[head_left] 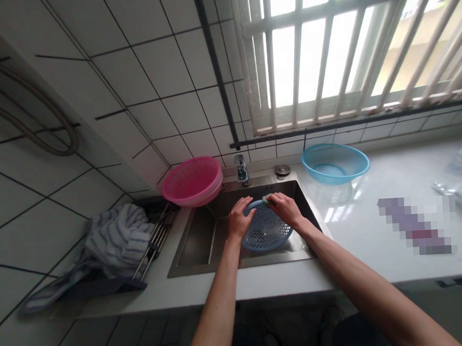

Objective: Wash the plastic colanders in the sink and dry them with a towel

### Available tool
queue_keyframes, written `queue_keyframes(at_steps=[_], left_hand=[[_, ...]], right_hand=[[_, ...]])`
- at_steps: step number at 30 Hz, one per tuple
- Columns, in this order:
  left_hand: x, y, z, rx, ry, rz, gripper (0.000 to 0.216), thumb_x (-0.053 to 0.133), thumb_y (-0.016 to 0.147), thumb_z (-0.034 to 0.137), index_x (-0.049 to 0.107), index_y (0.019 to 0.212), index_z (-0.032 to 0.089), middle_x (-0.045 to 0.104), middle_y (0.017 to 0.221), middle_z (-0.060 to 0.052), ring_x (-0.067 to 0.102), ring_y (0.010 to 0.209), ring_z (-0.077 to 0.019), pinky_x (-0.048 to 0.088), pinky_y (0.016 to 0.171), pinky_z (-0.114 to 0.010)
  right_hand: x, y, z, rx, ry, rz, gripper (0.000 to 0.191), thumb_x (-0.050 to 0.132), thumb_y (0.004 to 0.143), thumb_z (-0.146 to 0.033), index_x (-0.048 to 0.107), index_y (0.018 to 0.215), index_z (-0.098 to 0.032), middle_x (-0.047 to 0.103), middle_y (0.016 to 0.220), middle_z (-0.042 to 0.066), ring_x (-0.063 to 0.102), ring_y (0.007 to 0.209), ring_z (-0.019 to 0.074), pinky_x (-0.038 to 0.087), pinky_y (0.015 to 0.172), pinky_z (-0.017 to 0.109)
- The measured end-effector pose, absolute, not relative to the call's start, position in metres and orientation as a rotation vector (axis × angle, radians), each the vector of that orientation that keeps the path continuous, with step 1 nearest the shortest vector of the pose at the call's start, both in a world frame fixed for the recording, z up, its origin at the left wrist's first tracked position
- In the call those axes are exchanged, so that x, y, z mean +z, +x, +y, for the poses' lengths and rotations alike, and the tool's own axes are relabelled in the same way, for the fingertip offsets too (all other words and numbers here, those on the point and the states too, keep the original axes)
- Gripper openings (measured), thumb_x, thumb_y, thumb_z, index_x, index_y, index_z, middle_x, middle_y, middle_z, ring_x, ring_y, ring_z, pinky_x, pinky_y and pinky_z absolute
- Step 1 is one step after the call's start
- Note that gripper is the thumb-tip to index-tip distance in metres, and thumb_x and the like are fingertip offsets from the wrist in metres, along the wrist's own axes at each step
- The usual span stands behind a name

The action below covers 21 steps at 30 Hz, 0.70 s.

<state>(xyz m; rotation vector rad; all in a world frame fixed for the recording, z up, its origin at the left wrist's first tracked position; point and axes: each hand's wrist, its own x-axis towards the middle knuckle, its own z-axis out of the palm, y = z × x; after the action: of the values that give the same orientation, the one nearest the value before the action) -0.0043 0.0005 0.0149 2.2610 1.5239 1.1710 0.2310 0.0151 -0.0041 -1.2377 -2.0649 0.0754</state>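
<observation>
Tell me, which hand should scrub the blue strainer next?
Probably the right hand: it already presses a small green sponge to the rim of the blue strainer over the sink. The left hand grips the strainer's other edge, steadying it.

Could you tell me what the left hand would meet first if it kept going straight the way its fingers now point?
Probably the faucet: the left hand, gripping the blue colander's rim over the sink, points toward it, though depth is unclear.
</observation>
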Motion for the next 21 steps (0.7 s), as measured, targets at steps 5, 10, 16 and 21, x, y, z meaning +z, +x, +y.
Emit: queue_keyframes(at_steps=[5, 10, 16, 21], left_hand=[[0.018, 0.004, -0.006, 1.115, 2.167, 1.542, 0.026, 0.066, 0.102, 0.026, 0.079, 0.124, 0.031, 0.081, 0.128, 0.0, 0.076, 0.12, -0.021, 0.06, 0.108, -0.037], [0.02, 0.006, -0.007, 1.162, 2.121, 1.597, 0.022, 0.065, 0.104, 0.029, 0.08, 0.12, 0.031, 0.082, 0.125, -0.001, 0.077, 0.116, -0.0219, 0.061, 0.104, -0.035], [0.013, 0.004, -0.003, 1.345, 2.02, 1.596, 0.019, 0.069, 0.102, 0.03, 0.081, 0.116, 0.028, 0.084, 0.118, -0.002, 0.08, 0.108, -0.0215, 0.06, 0.099, -0.032], [0.008, -0.001, 0.0, 1.458, 1.895, 1.67, 0.018, 0.071, 0.1, 0.031, 0.082, 0.114, 0.026, 0.085, 0.112, -0.004, 0.081, 0.1, -0.0228, 0.06, 0.092, -0.032]], right_hand=[[-0.003, 0.218, 0.012, 0.086, -1.212, -2.098, 0.013, 0.065, 0.102, -0.016, 0.07, 0.11, -0.026, 0.077, 0.11, 0.005, 0.069, 0.102, 0.0201, 0.05, 0.08, 0.026], [0.005, 0.219, 0.01, 0.074, -1.23, -2.078, 0.014, 0.066, 0.102, -0.016, 0.071, 0.111, -0.026, 0.077, 0.11, 0.006, 0.069, 0.103, 0.0213, 0.049, 0.078, 0.027], [0.012, 0.22, 0.011, 0.067, -1.224, -2.031, 0.014, 0.063, 0.103, -0.016, 0.071, 0.11, -0.025, 0.077, 0.109, 0.006, 0.069, 0.103, 0.0206, 0.049, 0.081, 0.026], [0.011, 0.227, 0.015, 0.145, -1.194, -1.924, 0.013, 0.061, 0.103, -0.019, 0.071, 0.111, -0.024, 0.077, 0.109, 0.007, 0.072, 0.101, 0.0217, 0.051, 0.085, 0.029]])
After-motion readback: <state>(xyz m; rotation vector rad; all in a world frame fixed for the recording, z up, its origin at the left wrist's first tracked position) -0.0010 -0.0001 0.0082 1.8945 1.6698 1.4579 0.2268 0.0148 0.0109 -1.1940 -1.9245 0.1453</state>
